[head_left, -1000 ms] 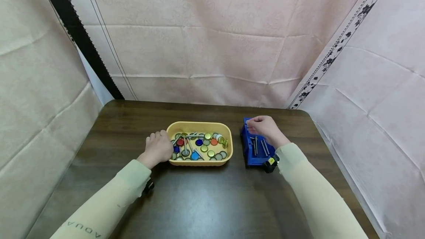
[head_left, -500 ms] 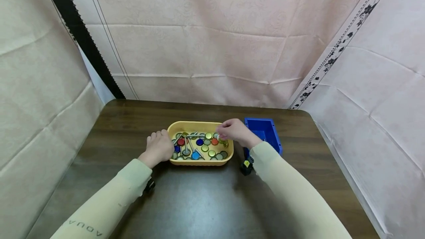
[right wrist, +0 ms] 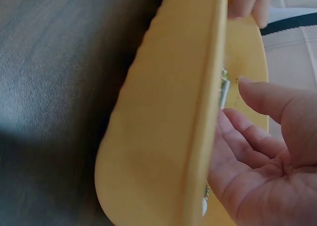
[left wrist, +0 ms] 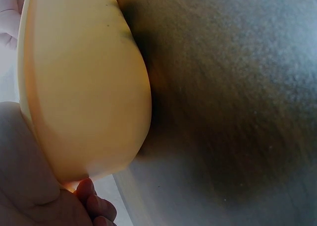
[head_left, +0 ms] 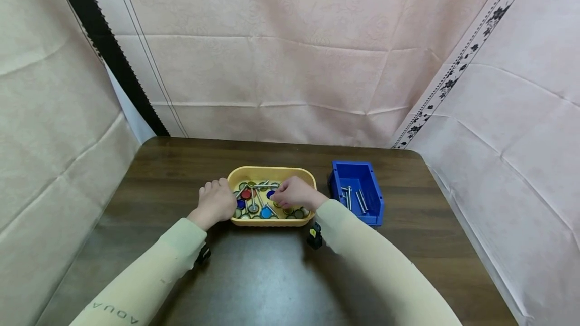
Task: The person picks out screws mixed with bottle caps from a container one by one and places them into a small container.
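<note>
The yellow tray holds many bottle caps, among them a light blue cap and a red cap, and several silver bolts. My left hand grips the tray's left end, thumb on one side of the rim and fingers curled under it in the left wrist view. My right hand hangs over the tray's right half; in the right wrist view this hand has thumb and fingers apart, with nothing seen between them. Its fingertips are partly hidden behind the tray wall.
To the right of the tray stands a blue bin with several silver bolts inside. Both are on a dark wooden table. Pale cloth hangs behind the table and at its sides.
My right hand has moved left from above the blue bin to the yellow tray, uncovering the bin and its bolts. My left hand has stayed on the tray's left end.
</note>
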Demonstrator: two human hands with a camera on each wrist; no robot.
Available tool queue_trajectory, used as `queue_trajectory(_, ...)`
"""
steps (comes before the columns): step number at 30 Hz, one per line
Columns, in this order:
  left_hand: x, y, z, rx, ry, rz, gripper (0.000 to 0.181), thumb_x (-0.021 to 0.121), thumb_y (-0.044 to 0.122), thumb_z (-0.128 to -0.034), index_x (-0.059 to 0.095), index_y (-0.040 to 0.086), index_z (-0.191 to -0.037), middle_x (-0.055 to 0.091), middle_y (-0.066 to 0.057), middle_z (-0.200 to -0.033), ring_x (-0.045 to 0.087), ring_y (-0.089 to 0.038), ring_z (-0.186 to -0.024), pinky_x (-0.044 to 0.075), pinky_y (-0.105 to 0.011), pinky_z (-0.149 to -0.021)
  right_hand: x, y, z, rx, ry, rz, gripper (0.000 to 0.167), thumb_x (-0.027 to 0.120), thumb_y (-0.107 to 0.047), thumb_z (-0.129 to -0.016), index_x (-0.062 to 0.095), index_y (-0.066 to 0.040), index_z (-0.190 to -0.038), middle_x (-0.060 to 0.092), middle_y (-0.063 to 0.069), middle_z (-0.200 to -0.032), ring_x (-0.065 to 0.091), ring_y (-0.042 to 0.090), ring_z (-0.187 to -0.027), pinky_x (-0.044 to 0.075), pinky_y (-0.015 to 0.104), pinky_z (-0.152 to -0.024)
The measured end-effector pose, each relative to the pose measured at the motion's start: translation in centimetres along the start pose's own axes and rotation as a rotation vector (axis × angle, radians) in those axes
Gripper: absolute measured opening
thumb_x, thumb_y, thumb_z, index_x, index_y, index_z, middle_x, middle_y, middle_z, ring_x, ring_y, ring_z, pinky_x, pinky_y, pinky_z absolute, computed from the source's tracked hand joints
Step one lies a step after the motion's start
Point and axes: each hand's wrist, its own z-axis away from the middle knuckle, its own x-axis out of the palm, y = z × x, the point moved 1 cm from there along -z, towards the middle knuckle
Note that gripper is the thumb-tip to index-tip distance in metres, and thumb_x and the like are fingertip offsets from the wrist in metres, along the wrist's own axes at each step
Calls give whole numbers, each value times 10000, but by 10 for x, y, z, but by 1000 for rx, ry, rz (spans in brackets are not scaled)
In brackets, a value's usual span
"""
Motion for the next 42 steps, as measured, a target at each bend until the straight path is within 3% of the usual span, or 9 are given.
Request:
queue_trajectory(7,1,0,0,3,7,-14,248,410,197,-962,413,-36,-1047,446,-200,-950,383,-372,-905,295,-501,-816,11,6,-6,9,10,89,232,693,-183,-900,722,45,-867,704,155,-922,663,327,-878,529,443,-783)
queue_trajectory(10,1,-1,0,0,4,-11,250,419,204,-963,411,-31,-1046,443,-196,-949,380,-370,-902,293,-501,-819,15,7,-8,17,6,135,278,698,-196,-897,704,72,-827,684,168,-790,640,296,-722,529,411,-725)
queue_trajectory(14,1,0,0,-3,5,-12,247,409,202,-965,407,-31,-1048,441,-198,-953,377,-370,-904,292,-502,-822,19,8,-11,10,1,191,350,692,-180,-900,637,116,-723,545,105,-548,457,194,-477,468,311,-602)
queue_trajectory(17,1,0,0,-5,9,-10,244,403,196,-961,407,-31,-1047,441,-198,-955,376,-370,-904,292,-501,-821,22,8,-13,6,13,204,375,692,-141,-892,568,54,-596,432,16,-455,342,141,-404,407,267,-534)
queue_trajectory(25,2,0,0,-13,5,-15,246,387,192,-960,404,-33,-1055,439,-201,-967,376,-373,-920,292,-507,-836,30,9,-18,-19,91,336,453,662,-42,-835,434,-144,-456,366,-42,-406,311,99,-371,260,237,-428)
queue_trajectory(32,2,1,0,-16,2,-16,246,401,194,-961,401,-32,-1057,435,-201,-968,374,-375,-923,290,-507,-841,35,8,-23,-22,117,457,475,652,-34,-831,393,-160,-454,320,-54,-406,284,99,-383,267,239,-437)
queue_trajectory(35,1,1,1,-16,1,-14,248,411,197,-962,402,-32,-1058,436,-201,-966,374,-374,-923,290,-506,-841,36,8,-25,11,109,473,477,689,-66,-832,409,-166,-459,352,-56,-407,333,97,-382,295,239,-436)
queue_trajectory(42,-1,1,1,-11,4,-11,252,412,201,-965,405,-34,-1056,438,-202,-964,375,-375,-924,288,-507,-844,30,7,-23,-1,117,459,487,707,-101,-829,415,-165,-444,334,-69,-398,305,90,-374,274,243,-425)
